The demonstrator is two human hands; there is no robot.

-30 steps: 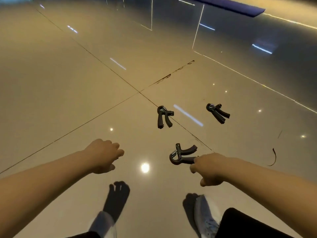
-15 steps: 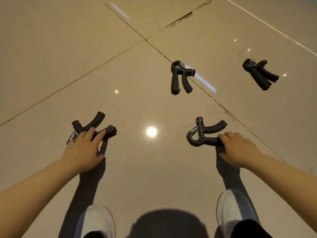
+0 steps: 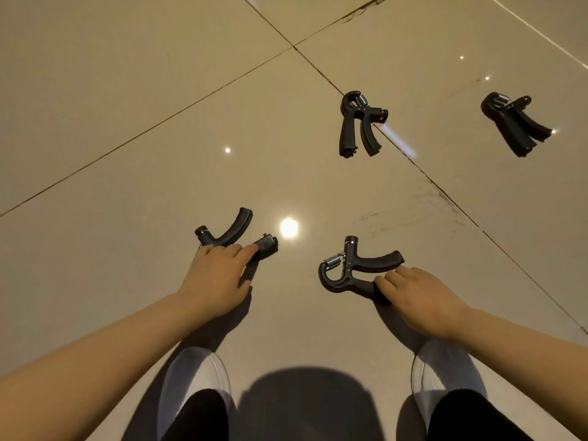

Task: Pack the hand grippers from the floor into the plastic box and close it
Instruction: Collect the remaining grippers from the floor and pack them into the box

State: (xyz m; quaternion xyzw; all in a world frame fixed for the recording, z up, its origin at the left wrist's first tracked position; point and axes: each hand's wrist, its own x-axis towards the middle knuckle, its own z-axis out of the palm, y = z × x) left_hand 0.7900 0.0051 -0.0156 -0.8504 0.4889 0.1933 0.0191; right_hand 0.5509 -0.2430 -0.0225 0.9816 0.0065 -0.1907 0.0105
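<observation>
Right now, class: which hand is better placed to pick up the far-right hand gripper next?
Right hand: the far-right gripper lies on its side of the floor. The left hand would have to cross over. Both already grip one.

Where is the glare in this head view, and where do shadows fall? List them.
Head view: a round lamp reflection glares on the glossy beige tiled floor between the two nearest black spring hand grippers; soft shadows lie under both hands; white shoes are blurred.
</observation>
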